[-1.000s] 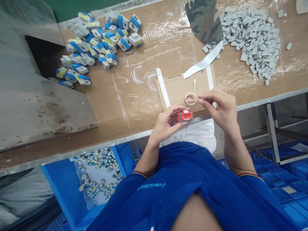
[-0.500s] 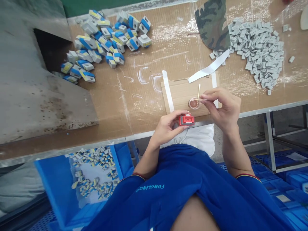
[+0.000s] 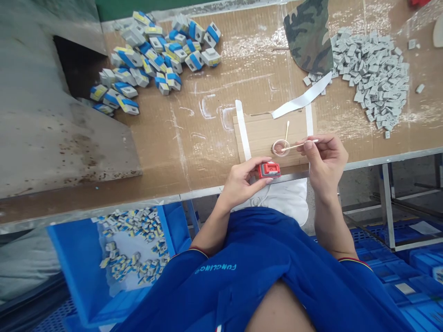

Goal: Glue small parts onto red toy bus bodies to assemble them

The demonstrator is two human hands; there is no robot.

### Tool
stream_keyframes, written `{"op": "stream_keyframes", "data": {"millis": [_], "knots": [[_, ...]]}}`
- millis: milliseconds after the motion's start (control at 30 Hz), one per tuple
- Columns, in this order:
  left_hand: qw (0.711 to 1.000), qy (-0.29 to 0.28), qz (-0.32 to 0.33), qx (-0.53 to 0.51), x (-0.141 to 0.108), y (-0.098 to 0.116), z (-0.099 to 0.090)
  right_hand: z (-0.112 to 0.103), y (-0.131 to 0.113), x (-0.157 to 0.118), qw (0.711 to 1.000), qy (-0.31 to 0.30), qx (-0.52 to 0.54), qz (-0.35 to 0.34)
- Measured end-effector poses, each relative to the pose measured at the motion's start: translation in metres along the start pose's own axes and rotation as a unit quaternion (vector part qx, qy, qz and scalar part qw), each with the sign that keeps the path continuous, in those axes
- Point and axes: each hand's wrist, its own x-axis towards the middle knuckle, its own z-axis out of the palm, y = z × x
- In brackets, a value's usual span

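Left hand (image 3: 238,182): one block (image 3: 269,170); right hand (image 3: 327,161): one swab (image 3: 297,146).

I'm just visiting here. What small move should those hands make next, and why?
Probably the right hand should carry the cotton swab over to the red plastic part. The swab's tip sits at the small round dish, and the left hand holds the part close by.

Passage for a hand runs over the brown cardboard-covered workbench (image 3: 204,138), between the heap of blue-and-white plastic blocks (image 3: 152,60) at far left and the flat cardboard pad (image 3: 270,133). The round transparent dish (image 3: 280,147) obstructs directly left of the right hand (image 3: 327,161). Far right, the grey block pile (image 3: 370,76) and camouflage cloth (image 3: 308,39) obstruct. The steel bench edge (image 3: 200,192) bounds the near side.
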Motion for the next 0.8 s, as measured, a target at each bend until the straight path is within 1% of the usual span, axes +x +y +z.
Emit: {"op": "stream_keyframes", "data": {"millis": [133, 300, 433, 800], "knots": [[1.000, 0.005, 0.014, 0.027, 0.000, 0.001, 0.001, -0.004, -0.015, -0.008, 0.999, -0.010, -0.007, -0.029], [0.999, 0.003, 0.025, 0.033, 0.001, 0.002, 0.001, -0.010, -0.030, -0.019, 0.994, -0.082, -0.059, -0.048], [0.999, 0.000, 0.031, 0.040, 0.001, 0.002, 0.000, -0.008, -0.030, -0.021, 0.989, -0.115, -0.077, -0.058], [0.999, -0.003, 0.038, 0.032, 0.000, 0.001, 0.001, -0.007, -0.028, -0.023, 0.983, -0.138, -0.095, -0.071]]}}
